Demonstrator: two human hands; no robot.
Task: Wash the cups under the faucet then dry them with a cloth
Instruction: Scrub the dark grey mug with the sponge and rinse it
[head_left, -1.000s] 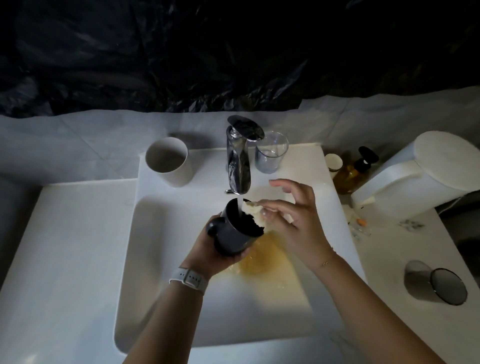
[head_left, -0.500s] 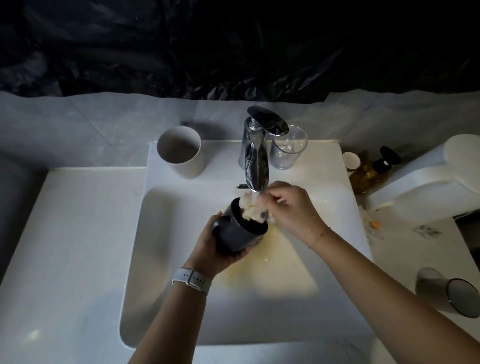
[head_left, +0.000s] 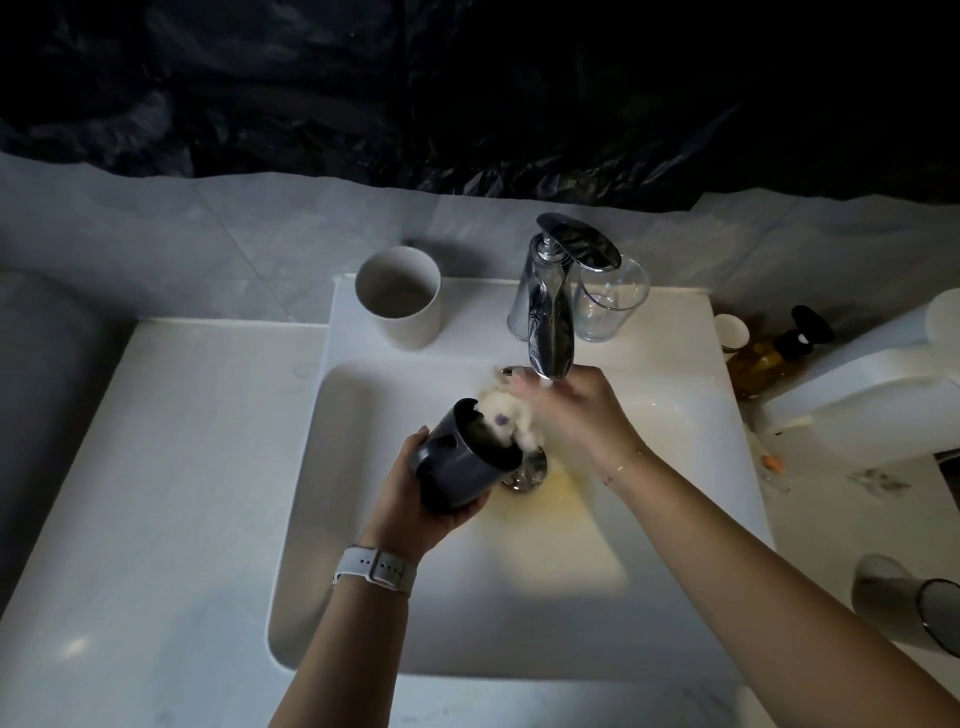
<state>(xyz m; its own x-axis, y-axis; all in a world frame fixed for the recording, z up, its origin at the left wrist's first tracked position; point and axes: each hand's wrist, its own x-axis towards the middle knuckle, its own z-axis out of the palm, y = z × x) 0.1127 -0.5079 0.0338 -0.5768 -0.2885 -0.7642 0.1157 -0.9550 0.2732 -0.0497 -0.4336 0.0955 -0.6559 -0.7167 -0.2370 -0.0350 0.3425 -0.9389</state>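
My left hand (head_left: 415, 493) grips a dark mug (head_left: 460, 465) over the white sink basin (head_left: 363, 519), tilted with its mouth toward the upper right. My right hand (head_left: 576, 410) holds a white cloth (head_left: 506, 421) pushed into the mug's mouth, blurred by motion. Both sit just below the spout of the chrome faucet (head_left: 550, 317). A white cup (head_left: 400, 296) stands on the sink ledge at the back left. A clear glass (head_left: 610, 299) stands behind the faucet on the right.
Yellowish water pools around the drain (head_left: 530, 470). On the counter to the right stand an amber pump bottle (head_left: 769, 348), a small white cup (head_left: 732, 332), a large white appliance (head_left: 872, 395) and a tumbler on its side (head_left: 909, 603). White countertop (head_left: 156, 493) lies to the left.
The mug has tipped further toward the right and dropped a little lower in the basin. My right hand has pushed the cloth into its mouth and keeps moving.
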